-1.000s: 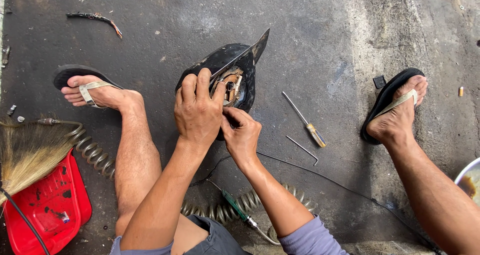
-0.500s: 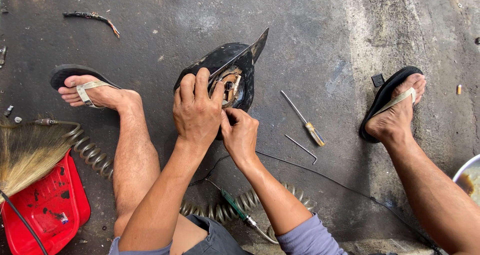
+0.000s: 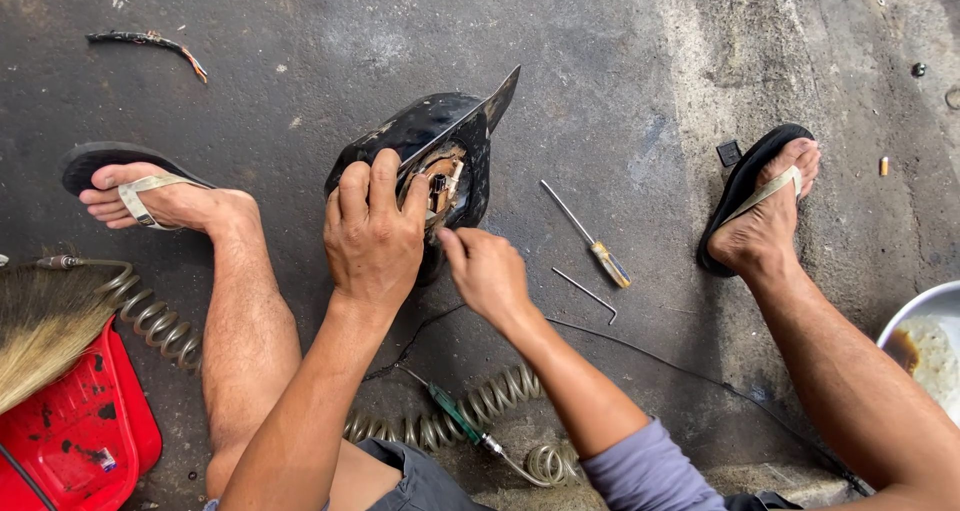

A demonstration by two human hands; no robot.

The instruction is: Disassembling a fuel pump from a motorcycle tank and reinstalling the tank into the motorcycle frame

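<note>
A black side-mirror housing [image 3: 440,131] lies on the dark concrete floor between my feet, its open back showing brownish inner parts [image 3: 440,181]. My left hand [image 3: 372,233] grips the housing's near left edge, fingers curled over it. My right hand [image 3: 487,271] is at the opening's lower right, fingertips pinched against the inner parts; whether it holds anything small is hidden.
A yellow-handled screwdriver [image 3: 597,247] and a bent metal key [image 3: 588,294] lie right of the housing. A coiled air hose [image 3: 470,416] with a green-handled tool [image 3: 452,412] runs near my lap. A red dustpan [image 3: 85,436] with a broom [image 3: 40,326] sits left; a metal bowl [image 3: 925,316] sits right.
My right hand has shifted slightly right and down along the opening. My left hand keeps the same grip on the housing.
</note>
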